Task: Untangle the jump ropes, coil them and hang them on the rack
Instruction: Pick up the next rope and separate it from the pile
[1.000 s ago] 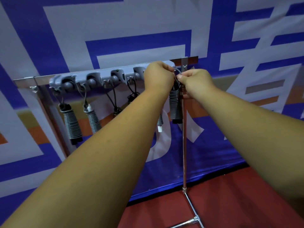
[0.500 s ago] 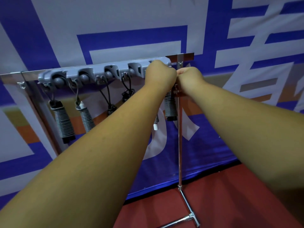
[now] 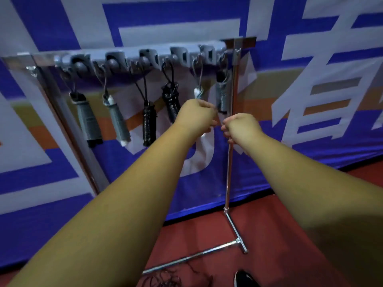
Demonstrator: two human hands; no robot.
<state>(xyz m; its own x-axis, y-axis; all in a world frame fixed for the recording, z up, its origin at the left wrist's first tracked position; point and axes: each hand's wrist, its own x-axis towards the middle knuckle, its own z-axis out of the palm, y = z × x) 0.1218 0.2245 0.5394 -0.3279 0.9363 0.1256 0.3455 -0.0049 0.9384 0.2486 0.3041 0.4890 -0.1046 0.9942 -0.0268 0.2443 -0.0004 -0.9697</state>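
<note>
A grey hook strip (image 3: 145, 56) on a metal rack carries several coiled jump ropes. From the left hang two grey bundles (image 3: 89, 121) (image 3: 119, 123), then two black ones (image 3: 149, 125) (image 3: 172, 102), a rope with a white handle tip (image 3: 198, 92), and a grey bundle (image 3: 222, 94) on the last hook. My left hand (image 3: 196, 118) is curled in front of the lower part of the white-tipped rope; whether it grips it is hidden. My right hand (image 3: 240, 126) is a curled fist beside the rack's pole (image 3: 229, 172), below the last bundle, with nothing visible in it.
A blue and white banner (image 3: 310, 59) hangs behind the rack. The rack's base bar (image 3: 196, 255) lies on the red floor. Near the bottom edge lie a dark tangle of rope (image 3: 163, 278) and a black shoe (image 3: 244, 278).
Both hands have dropped from the last hook to below the hanging bundles. The grey bundle they were at now hangs alone on that hook. The view has tilted down.
</note>
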